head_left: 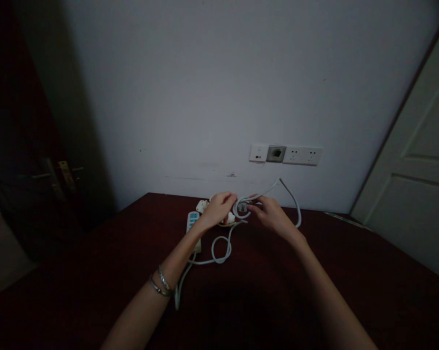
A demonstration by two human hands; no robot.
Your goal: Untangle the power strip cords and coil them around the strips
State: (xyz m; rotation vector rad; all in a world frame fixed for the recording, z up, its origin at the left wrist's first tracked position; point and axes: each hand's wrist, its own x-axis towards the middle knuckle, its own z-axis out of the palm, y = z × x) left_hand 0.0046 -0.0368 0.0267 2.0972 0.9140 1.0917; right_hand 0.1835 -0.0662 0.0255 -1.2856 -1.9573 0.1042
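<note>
My left hand [219, 208] and my right hand [270, 214] meet above the far part of a dark red table [95, 272]. Both are closed on a white cable [219, 253], which forms a small coil between the fingers. From the right hand the cable arcs up toward the wall and back down. Below the hands it loops on the table and trails toward me. A white power strip [193, 224] with a blue label lies under my left wrist, partly hidden. Two bracelets sit on my left forearm.
A row of wall sockets [285, 154] is mounted on the white wall just above the table's far edge. A dark wooden door with a metal handle [55, 177] stands at the left. A white panelled door [416, 194] is at the right.
</note>
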